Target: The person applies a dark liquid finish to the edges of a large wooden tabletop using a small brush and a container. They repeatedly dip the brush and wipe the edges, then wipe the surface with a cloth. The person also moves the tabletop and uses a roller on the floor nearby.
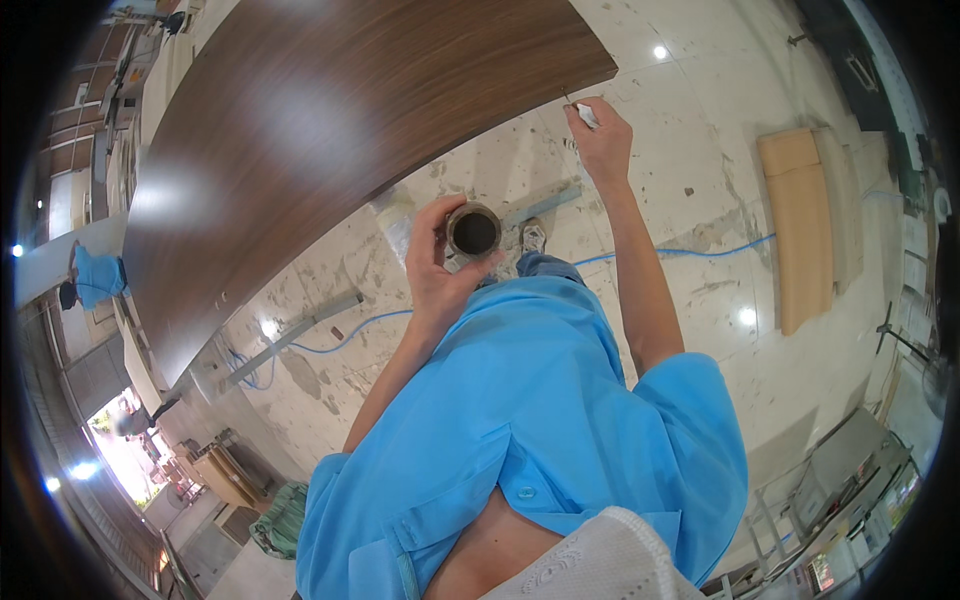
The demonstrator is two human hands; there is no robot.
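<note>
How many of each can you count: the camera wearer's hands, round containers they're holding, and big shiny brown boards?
Hands: 2 (left hand, right hand)
Held containers: 1 (round container)
Big boards: 1 (brown board)
Total: 4

A bright-blue short-sleeved shirt [540, 350], open at the collar [422, 528], had a matching round button [526, 492]; blue jeans [548, 266], a greyish sneaker [533, 237] and an embroidered white cloth [600, 555] were also worn.

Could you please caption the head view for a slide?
Left grip around container; right grip with white object near brown panel.
</note>
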